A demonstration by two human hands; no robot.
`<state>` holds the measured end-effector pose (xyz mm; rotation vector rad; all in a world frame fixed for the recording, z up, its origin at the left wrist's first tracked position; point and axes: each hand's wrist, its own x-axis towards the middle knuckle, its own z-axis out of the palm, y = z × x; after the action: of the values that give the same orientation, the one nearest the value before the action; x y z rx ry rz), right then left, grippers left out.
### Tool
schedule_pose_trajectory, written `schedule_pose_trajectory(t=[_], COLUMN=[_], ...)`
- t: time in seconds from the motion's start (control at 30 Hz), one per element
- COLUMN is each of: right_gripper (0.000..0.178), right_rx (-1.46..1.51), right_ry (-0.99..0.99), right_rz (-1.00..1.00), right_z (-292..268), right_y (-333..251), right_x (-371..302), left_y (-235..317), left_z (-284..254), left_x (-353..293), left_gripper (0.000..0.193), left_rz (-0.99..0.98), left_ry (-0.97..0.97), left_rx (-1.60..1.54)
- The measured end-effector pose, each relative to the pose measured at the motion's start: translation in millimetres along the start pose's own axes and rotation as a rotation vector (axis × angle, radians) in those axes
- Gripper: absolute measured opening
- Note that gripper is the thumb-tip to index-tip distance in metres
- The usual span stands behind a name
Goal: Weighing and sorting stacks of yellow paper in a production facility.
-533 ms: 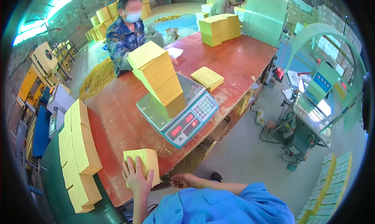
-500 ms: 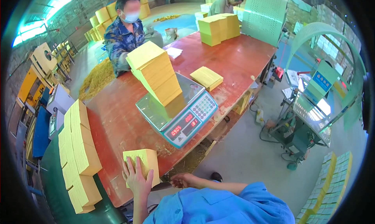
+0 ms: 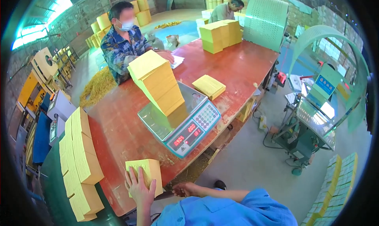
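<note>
My left hand point(image 3: 139, 187) lies flat with spread fingers on a small stack of yellow paper sheets point(image 3: 149, 170) at the near edge of the red table point(image 3: 237, 68). My right hand point(image 3: 182, 189) hangs below the table edge with fingers curled and nothing visible in it. Beyond the small stack stands an electronic scale point(image 3: 185, 127) with a tall leaning stack of yellow paper point(image 3: 158, 84) on its pan. A thin yellow pile point(image 3: 209, 86) lies to the right of the scale.
A long row of yellow paper bundles point(image 3: 79, 159) lines the table's left edge. A masked person in a blue patterned shirt point(image 3: 123, 40) sits across the table. More yellow stacks point(image 3: 219, 36) stand at the far end. A machine point(image 3: 312, 119) stands on the floor at right.
</note>
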<state>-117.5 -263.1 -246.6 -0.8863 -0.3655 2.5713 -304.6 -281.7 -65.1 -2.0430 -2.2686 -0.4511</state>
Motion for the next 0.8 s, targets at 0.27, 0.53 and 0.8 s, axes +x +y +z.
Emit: schedule_pose_trajectory(t=[0.27, 0.53, 0.8], right_gripper=[0.023, 0.024, 0.028], right_rx=[-0.07, -0.054, -0.197], right_ry=[-0.023, -0.064, -0.044], right_rz=[0.07, 0.115, 0.061], right_z=[0, -12, -12], right_y=[-3, 0, -4], right_x=[17, 38, 40], left_y=[-4, -1, 4], left_z=[5, 0, -11], left_x=[2, 5, 3], left_gripper=[0.077, 0.076, 0.072], left_rz=[0.016, -0.001, 0.029], left_ry=[0.028, 0.01, 0.007], left_rx=[-0.005, -0.024, 0.088])
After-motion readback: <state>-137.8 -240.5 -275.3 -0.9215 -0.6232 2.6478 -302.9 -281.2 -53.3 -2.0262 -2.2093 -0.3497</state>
